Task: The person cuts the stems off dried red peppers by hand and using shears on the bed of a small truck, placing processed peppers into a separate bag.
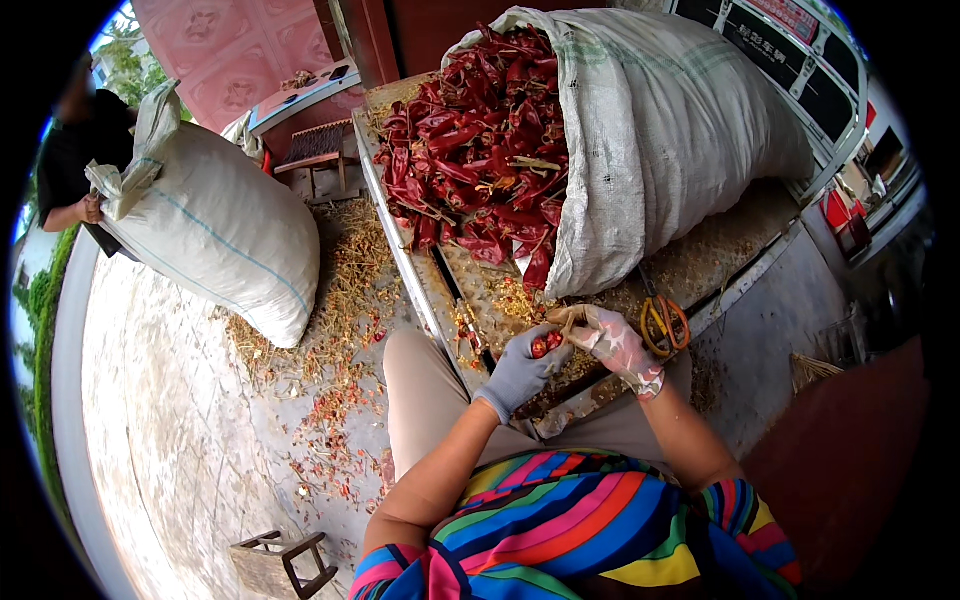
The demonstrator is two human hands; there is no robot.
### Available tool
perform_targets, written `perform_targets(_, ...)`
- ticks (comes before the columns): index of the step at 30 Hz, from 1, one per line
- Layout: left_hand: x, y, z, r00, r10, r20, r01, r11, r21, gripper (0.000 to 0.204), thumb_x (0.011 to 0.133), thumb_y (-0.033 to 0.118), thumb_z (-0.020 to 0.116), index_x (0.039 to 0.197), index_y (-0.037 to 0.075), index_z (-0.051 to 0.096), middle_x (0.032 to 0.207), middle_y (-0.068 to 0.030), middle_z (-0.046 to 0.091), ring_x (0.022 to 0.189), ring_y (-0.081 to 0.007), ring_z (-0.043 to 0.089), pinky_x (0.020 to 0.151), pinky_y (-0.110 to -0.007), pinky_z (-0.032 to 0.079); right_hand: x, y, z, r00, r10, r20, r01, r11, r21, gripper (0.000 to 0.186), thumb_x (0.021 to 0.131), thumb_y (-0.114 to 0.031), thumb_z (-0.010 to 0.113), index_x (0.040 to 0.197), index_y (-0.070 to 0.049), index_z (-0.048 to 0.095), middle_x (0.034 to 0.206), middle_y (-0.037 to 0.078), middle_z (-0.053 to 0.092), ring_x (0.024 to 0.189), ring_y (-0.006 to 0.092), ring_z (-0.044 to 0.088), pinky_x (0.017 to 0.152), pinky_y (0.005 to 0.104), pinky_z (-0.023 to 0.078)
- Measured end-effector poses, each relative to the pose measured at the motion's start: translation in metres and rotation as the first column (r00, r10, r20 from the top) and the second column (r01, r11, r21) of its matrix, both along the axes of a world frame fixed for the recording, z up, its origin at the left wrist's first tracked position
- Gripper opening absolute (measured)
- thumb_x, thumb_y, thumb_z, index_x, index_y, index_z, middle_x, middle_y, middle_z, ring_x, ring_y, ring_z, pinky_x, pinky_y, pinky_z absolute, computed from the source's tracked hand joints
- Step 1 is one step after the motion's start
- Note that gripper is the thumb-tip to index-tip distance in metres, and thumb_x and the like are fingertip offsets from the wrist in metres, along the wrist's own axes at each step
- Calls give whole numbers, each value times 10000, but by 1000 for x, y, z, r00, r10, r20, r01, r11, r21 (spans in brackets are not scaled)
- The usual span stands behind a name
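Observation:
My left hand (521,372), in a grey glove, is closed around a dried red chili pepper (545,345). Beside it, my right hand (617,345) wears a stained, pale pink glove. Its fingers are bent together close to the left fingertips, and what they pinch, if anything, is hidden. Just right of that hand lies a pair of scissors (662,322) with orange-yellow loop handles. In front of both hands, a heap of dried red chilies (480,140) spills from the mouth of a large white woven sack (650,150) lying on its side.
The sack rests on a worn table (735,240) scattered with seeds. At the left a person (88,150) grips the top of another full sack (215,225). Stems and chili bits (345,370) litter the floor. A small wooden stool (283,563) stands at lower left.

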State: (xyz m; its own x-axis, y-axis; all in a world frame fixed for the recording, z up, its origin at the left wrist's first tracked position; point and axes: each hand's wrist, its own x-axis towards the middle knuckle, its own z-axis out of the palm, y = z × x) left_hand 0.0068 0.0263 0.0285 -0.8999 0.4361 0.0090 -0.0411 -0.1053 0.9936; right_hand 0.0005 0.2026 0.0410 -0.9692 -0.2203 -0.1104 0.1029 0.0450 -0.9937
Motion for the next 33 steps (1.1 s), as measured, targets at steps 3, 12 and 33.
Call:
perform_targets(3,-4,-7,-11,997,-60,-49,53,989,-135,324,869,169,634,1106,-43,572,845,-30,626,756,-65,550,674,-235,463,-4,-3,-7,993,72,92,-51,976,-210,262,861,-88,626,1094,31,610,1076,88,629,947,135,599,834,255,473)
perform_targets(12,-7,-9,-18,996,80,30,-80,997,10,125,852,82,617,923,-20,608,736,20,581,663,-49,494,586,-221,420,-1,-24,22,845,48,-533,230,867,443,134,801,-153,611,889,-56,634,810,140,609,767,324,588,688,362,478)
perform_targets(33,2,-15,-27,990,133,-56,-130,990,46,195,815,61,643,999,-2,633,798,-39,615,713,-137,574,709,-265,479,-9,-3,3,954,-50,297,100,982,-157,183,882,-213,603,1005,-79,631,887,15,628,684,141,575,564,290,472)
